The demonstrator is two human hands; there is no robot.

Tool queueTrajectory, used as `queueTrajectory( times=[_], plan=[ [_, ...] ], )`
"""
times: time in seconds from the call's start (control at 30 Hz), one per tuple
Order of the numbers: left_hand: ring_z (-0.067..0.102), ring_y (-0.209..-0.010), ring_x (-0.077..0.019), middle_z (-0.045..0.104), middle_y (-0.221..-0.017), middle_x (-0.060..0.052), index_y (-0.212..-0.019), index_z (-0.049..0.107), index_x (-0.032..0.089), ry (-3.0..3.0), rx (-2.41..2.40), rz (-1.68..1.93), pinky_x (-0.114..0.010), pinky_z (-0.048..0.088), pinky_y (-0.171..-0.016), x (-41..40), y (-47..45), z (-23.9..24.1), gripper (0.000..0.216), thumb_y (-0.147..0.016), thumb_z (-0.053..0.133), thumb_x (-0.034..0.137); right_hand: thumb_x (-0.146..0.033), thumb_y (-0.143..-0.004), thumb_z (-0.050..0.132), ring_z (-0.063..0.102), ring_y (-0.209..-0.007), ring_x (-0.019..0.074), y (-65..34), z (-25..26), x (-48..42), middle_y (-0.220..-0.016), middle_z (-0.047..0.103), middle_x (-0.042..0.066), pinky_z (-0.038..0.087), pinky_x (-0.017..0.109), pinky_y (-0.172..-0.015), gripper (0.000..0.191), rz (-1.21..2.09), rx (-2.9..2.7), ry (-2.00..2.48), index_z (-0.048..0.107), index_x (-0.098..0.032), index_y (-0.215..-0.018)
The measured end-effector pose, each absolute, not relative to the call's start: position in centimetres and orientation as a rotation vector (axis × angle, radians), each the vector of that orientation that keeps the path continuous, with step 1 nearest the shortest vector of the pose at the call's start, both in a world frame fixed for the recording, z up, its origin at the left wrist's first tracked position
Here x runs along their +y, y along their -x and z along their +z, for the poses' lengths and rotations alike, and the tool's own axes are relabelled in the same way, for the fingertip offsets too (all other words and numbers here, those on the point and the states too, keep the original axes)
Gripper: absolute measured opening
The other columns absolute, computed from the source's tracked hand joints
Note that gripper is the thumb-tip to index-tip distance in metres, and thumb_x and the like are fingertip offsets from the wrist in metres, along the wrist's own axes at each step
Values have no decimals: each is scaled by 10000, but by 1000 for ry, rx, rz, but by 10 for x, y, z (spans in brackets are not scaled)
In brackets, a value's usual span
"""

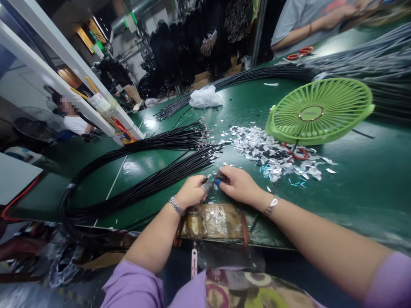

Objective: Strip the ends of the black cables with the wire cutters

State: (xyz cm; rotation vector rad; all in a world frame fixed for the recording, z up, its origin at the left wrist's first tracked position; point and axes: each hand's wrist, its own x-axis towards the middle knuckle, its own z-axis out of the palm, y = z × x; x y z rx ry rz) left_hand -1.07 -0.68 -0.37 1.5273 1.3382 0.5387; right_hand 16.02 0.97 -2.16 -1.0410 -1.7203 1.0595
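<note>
My left hand (194,191) is closed in a pinch at the near side of the green table, its thumb in a grey finger cover. What looks like the light-tipped end of a black cable shows at its fingertips. Close beside it, my right hand (239,183) is also closed, with dark coverings and a blue band on the fingers; whatever it grips is hidden. Just beyond my hands lies a bundle of black cables (170,177) with pale tips. Another part of the bundle (163,139) has its stripped ends beside it. Below my hands is a tape-wrapped block (218,220) at the table edge.
A heap of silvery scraps (257,147) and small blue bits lies right of the cables. A green fan (321,111) stands behind it, near red-handled scissors (300,154). A white plastic bag (205,97) lies farther back. Across the green table (362,184), a co-worker (308,25) handles something.
</note>
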Motion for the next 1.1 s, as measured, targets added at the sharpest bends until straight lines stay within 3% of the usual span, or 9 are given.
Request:
queueTrajectory(
  times=[0.07, 0.2, 0.3, 0.47, 0.63, 0.73, 0.93, 1.1],
  plan=[
    [336, -322, -39, 453, -414, 68, -642, 471, 169, -1514, 1363, 574, -175, 234, -352, -8, 8, -3, 388, -734, 615, 517, -289, -598, 633, 289, -541, 104, -161, -20, 12, -547, 395, -34, 238, 250, -496, 238, 1026, -1692, 1041, 417, -205, -542],
    [265, -289, -28, 420, -396, 92, -733, 519, 162, -1353, 1239, 624, -169, 168, -319, -12, 14, 2, 436, -688, 625, 583, -386, -629, 639, 234, -451, 77, -176, -17, 25, -513, 328, -64, 198, 226, -408, 283, 1466, -1157, 929, 412, -220, -588],
    [238, -275, -21, 404, -379, 97, -727, 528, 156, -1291, 1231, 672, -169, 136, -312, -12, 19, 3, 479, -657, 629, 618, -366, -618, 695, 192, -418, 52, -189, -17, 36, -522, 327, -75, 148, 213, -379, 318, 1451, -845, 923, 414, -218, -610],
    [236, -267, -20, 397, -368, 100, -728, 520, 157, -1272, 1236, 732, -172, 121, -317, -11, 19, 3, 492, -665, 614, 635, -471, -648, 712, 245, -408, 50, -177, -17, 23, -501, 379, -75, 177, 217, -377, 361, 1615, -1178, 989, 475, -199, -644],
    [232, -264, -25, 386, -361, 103, -722, 501, 165, -1275, 1244, 719, -176, 122, -312, -11, 16, 6, 514, -652, 609, 663, -511, -679, 673, 271, -459, 72, -162, -18, 6, -515, 366, -80, 213, 220, -409, 355, 1515, -1410, 956, 501, -200, -694],
    [237, -271, -24, 389, -366, 101, -727, 506, 163, -1283, 1254, 695, -175, 129, -316, -11, 16, 7, 518, -656, 606, 667, -574, -759, 553, 267, -451, 88, -162, -21, 8, -491, 333, -77, 224, 232, -419, 375, 1523, -1428, 967, 512, -204, -718],
    [236, -286, -22, 380, -374, 104, -724, 495, 170, -1303, 1243, 701, -172, 146, -324, -12, 15, 4, 522, -661, 600, 677, -514, -777, 560, 452, -613, 144, -165, -27, 13, -649, 555, 4, 362, 270, -568, 323, 1046, -1739, 1005, 548, -198, -707],
    [239, -311, -16, 382, -383, 97, -675, 485, 164, -1331, 1192, 685, -176, 165, -344, -12, 12, 4, 488, -659, 648, 624, -390, -748, 590, 381, -561, 120, -161, -24, 8, -542, 439, -28, 313, 261, -538, 312, 989, -1804, 971, 452, -200, -542]
  ],
)
